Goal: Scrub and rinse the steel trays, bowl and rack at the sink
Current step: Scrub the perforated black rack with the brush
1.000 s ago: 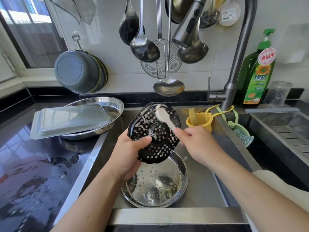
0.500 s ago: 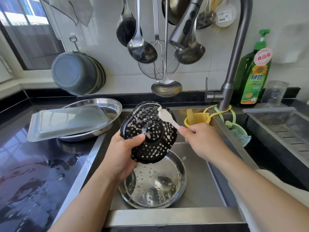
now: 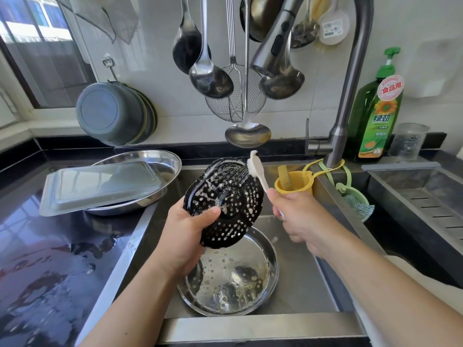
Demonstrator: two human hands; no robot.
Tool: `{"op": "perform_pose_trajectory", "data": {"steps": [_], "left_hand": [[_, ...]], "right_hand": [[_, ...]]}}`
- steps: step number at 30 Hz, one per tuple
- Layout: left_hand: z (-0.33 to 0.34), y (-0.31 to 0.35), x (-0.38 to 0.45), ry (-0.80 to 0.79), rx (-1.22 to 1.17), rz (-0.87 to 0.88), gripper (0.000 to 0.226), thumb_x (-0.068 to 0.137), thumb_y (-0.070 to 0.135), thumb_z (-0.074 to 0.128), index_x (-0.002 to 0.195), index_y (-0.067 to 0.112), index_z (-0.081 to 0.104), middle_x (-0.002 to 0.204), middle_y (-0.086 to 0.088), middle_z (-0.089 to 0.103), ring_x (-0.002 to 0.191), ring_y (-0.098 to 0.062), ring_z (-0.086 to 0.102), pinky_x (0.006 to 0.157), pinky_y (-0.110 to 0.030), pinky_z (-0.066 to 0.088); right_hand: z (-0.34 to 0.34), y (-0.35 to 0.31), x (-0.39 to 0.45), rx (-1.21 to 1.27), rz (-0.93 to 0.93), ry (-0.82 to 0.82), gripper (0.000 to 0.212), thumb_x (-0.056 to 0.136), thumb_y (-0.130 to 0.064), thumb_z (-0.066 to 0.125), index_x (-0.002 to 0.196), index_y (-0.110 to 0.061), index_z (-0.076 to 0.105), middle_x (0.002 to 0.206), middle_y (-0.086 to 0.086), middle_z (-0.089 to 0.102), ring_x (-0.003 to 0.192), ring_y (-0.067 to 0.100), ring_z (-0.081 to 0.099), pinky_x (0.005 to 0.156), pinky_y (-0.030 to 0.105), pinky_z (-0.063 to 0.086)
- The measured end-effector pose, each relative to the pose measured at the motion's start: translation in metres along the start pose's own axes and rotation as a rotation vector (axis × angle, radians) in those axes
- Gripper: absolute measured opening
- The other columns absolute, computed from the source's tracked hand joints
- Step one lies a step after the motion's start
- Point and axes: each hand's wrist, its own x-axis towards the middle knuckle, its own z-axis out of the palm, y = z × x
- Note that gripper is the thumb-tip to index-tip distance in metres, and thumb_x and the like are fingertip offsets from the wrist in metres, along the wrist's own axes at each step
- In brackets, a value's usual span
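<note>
My left hand (image 3: 184, 230) grips a round perforated steel rack (image 3: 225, 201), dark and flecked with suds, tilted above the sink. My right hand (image 3: 298, 216) holds a white brush (image 3: 255, 166) by its handle, its bristle head against the rack's upper right edge. Below the rack a round steel bowl (image 3: 271, 266) with soapy water lies in the sink basin (image 3: 308, 279). On the counter to the left an upturned rectangular steel tray (image 3: 100, 184) rests inside a round steel tray (image 3: 165, 159).
The tap (image 3: 348, 96) arches over the sink, its spray head (image 3: 273, 43) hanging among ladles and a wire skimmer (image 3: 235, 101). A yellow cup (image 3: 295, 185), green scrubber holder (image 3: 355, 199) and detergent bottle (image 3: 375, 108) sit right. A drainer basin (image 3: 431, 196) lies far right; the wet black counter (image 3: 50, 259) left.
The brush head has slid from the middle of the rack up to its top right edge. My left hand has turned the rack slightly; the view shifted a little.
</note>
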Motion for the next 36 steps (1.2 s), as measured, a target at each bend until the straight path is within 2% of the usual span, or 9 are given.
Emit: {"op": "perform_pose_trajectory", "data": {"steps": [4,7,9,13,17,21,26,30,36], "left_hand": [[-0.003,-0.002,0.0,0.016,0.106,0.019,0.052,0.082,0.0,0.067,0.134,0.005,0.062,0.128,-0.022,0.07,0.12,-0.04,0.067,0.101,-0.057,0.054],[-0.001,-0.007,0.0,0.014,0.322,0.033,0.033,0.08,0.008,0.07,0.111,0.02,0.075,0.114,-0.017,0.076,0.111,-0.037,0.071,0.102,-0.064,0.051],[-0.001,-0.009,-0.001,0.013,0.337,0.033,0.032,0.081,0.008,0.07,0.111,0.018,0.074,0.113,-0.017,0.076,0.109,-0.037,0.071,0.102,-0.064,0.052],[-0.007,-0.003,0.001,0.005,0.156,-0.005,0.053,0.082,0.001,0.067,0.134,0.006,0.06,0.127,-0.021,0.07,0.118,-0.041,0.068,0.096,-0.057,0.056],[-0.007,-0.003,0.001,0.025,0.258,-0.003,0.045,0.081,0.003,0.069,0.126,0.007,0.066,0.119,-0.02,0.073,0.113,-0.042,0.07,0.095,-0.06,0.055],[-0.002,-0.009,0.001,0.039,0.407,0.01,0.029,0.09,-0.007,0.069,0.115,0.008,0.07,0.107,-0.015,0.077,0.104,-0.037,0.073,0.089,-0.047,0.059],[-0.005,-0.002,0.0,0.035,0.196,-0.021,0.046,0.086,-0.006,0.067,0.13,0.005,0.063,0.123,-0.021,0.072,0.115,-0.041,0.069,0.095,-0.057,0.056],[-0.002,-0.001,-0.001,-0.001,0.088,-0.063,0.046,0.091,-0.013,0.058,0.135,0.001,0.058,0.126,-0.025,0.07,0.118,-0.043,0.067,0.094,-0.053,0.059],[-0.005,0.003,0.002,0.02,0.018,-0.06,0.049,0.091,-0.013,0.056,0.138,0.001,0.056,0.128,-0.023,0.07,0.119,-0.041,0.067,0.094,-0.052,0.059]], "right_hand": [[0.001,0.002,-0.002,0.041,0.018,-0.007,0.047,0.102,-0.052,0.049,0.073,-0.016,0.052,0.062,0.0,0.038,0.042,0.012,0.03,0.035,0.017,0.025],[0.01,-0.006,-0.013,0.113,-0.013,-0.132,0.046,0.102,-0.05,0.05,0.074,-0.014,0.053,0.059,-0.001,0.033,0.041,0.011,0.024,0.039,0.022,0.018],[0.014,-0.009,-0.016,0.08,-0.042,-0.151,0.047,0.101,-0.051,0.052,0.071,-0.015,0.054,0.055,-0.003,0.031,0.041,0.012,0.023,0.041,0.024,0.017],[0.001,-0.001,-0.006,0.011,0.032,-0.002,0.047,0.102,-0.052,0.049,0.071,-0.016,0.053,0.06,0.0,0.036,0.046,0.015,0.027,0.041,0.022,0.024],[0.004,0.0,-0.007,0.049,0.036,-0.055,0.048,0.101,-0.054,0.05,0.072,-0.016,0.053,0.062,0.001,0.034,0.044,0.014,0.024,0.042,0.023,0.02],[0.015,-0.007,-0.015,-0.041,-0.098,-0.118,0.049,0.101,-0.051,0.051,0.067,-0.016,0.056,0.047,-0.006,0.033,0.037,0.012,0.026,0.043,0.025,0.022],[-0.005,-0.003,-0.005,-0.131,-0.057,0.05,0.05,0.103,-0.05,0.049,0.065,-0.016,0.053,0.048,-0.005,0.034,0.037,0.01,0.029,0.047,0.025,0.025],[0.008,-0.009,-0.018,-0.311,-0.219,-0.039,0.05,0.103,-0.046,0.05,0.066,-0.015,0.059,0.037,-0.012,0.04,0.035,0.003,0.037,0.049,0.025,0.028],[0.0,-0.008,-0.012,-0.392,-0.245,0.071,0.058,0.102,-0.046,0.052,0.081,0.006,0.067,0.051,-0.003,0.041,0.049,0.013,0.038,0.051,0.028,0.029]]}}
